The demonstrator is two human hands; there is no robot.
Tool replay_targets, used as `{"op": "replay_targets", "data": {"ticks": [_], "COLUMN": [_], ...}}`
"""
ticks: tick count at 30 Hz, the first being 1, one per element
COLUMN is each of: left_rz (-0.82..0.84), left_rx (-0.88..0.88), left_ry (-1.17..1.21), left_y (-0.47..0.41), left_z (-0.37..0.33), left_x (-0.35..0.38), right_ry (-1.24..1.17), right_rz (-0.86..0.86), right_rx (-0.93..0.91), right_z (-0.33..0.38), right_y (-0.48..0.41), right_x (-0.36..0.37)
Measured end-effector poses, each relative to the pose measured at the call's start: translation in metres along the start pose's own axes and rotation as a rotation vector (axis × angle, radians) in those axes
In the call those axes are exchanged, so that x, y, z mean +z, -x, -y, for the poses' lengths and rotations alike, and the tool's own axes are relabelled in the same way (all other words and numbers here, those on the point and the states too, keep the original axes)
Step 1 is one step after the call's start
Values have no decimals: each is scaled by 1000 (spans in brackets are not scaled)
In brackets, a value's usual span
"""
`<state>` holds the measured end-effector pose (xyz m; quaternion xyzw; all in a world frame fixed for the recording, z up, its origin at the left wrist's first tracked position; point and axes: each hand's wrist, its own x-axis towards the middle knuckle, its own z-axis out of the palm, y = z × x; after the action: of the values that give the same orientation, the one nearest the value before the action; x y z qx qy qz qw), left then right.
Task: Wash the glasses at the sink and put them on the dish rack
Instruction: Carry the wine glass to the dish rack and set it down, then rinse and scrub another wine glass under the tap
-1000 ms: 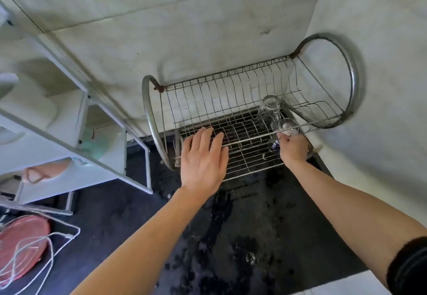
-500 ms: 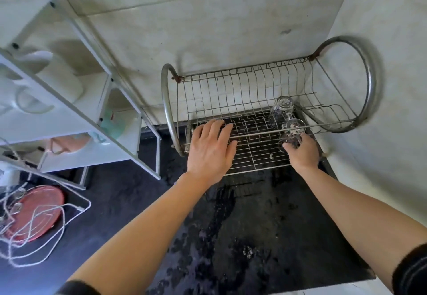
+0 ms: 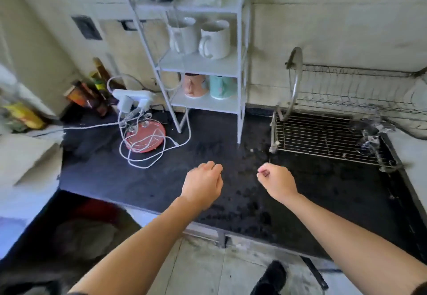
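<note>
A dark shoe stands on the tiled floor at the lower edge. Above it both forearms reach out over the wet black surface. The left hand and the right hand hang just above it, near each other but apart. The fingers of each are loosely curled and hold nothing.

Further out on the right is the one wire dish rack, with two tiers. The glasses lie at the right end of its lower tier, well apart from both hands. At least two clear forms show, but blur prevents a sure count. The rest of that tier and the visible part of the upper tier are bare wire.

To the left, one red plate lies flat on the surface with a white cable looped over it. Behind it is one white power strip carrying two plugs.

Against the wall stands one white shelf unit. Its middle shelf holds two white mugs side by side. The shelf below holds two cups, a pink cup and a teal cup. The top shelf carries a grey heap and a white one, too blurred to name. A few bottles lean in the far left corner.
</note>
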<state>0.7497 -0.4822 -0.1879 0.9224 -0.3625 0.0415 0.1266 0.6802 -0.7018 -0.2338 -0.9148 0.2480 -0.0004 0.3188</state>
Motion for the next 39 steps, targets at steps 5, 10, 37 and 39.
{"op": "replay_targets", "data": {"ticks": [5, 10, 37, 39], "left_rz": [71, 102, -72, -95], "left_rx": [-288, -550, -1489, -1499], "left_ry": [-60, -75, 71, 87], "left_y": [105, 181, 387, 405], "left_z": [91, 165, 527, 556], "left_x": [-41, -67, -147, -148], "right_ry": [55, 93, 305, 277], "right_rz": [183, 326, 850, 833], "right_rx": [-230, -424, -987, -940], "right_z": [113, 210, 683, 715], "right_y": [33, 49, 41, 43], "right_x": [76, 137, 494, 519]}}
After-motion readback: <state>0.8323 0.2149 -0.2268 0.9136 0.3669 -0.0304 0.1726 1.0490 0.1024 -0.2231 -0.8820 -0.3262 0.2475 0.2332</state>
